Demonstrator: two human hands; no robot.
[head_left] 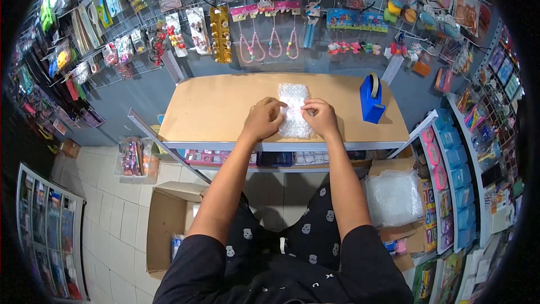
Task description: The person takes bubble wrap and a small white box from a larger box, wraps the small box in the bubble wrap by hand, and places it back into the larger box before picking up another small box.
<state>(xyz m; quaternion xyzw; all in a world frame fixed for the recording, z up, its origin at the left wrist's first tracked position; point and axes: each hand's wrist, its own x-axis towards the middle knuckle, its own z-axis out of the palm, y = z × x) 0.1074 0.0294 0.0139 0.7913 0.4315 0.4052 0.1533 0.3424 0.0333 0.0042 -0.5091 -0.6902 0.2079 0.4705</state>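
Observation:
A flat, upright-lying rectangle of bubble wrap, a bubble-wrapped package [294, 126], rests on the wooden table between both hands. What is inside it cannot be made out, though a whitish patch shows through the middle. My left hand [263, 119] is at its left edge, fingers curled with thumb and index finger closed on the wrap. On the opposite side my right hand [321, 118] pinches the wrap near its right edge, fingertips bent inward. To the right of the hands stands a blue tape dispenser [372, 100] with a roll of tape in it.
The wooden tabletop [214, 101] ends at a grey metal front edge, with a stocked shelf beneath. An open cardboard box [164, 219] sits low left, a clear plastic bin [136, 160] beyond it. Folded bubble wrap [395, 197] lies at right. Hanging goods cover the wire racks.

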